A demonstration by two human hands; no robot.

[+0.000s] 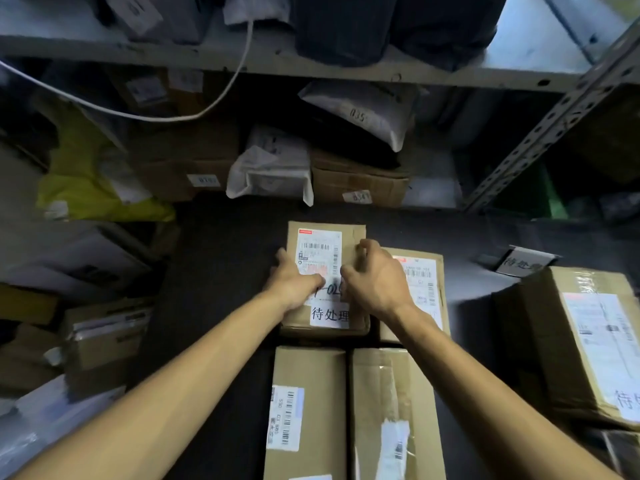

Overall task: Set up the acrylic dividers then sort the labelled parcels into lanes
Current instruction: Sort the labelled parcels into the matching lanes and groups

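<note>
On a dark surface (221,258), left hand (294,284) and right hand (379,278) grip a parcel (327,233) labelled 待处理, perhaps "02".

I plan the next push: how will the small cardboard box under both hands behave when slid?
The small cardboard box looks stiff, with flat faces, so it probably keeps its shape. It is wide and shallow, so tipping or rolling seems unlikely. The left hand and right hand both grip it, but its weight cannot be judged.
</note>
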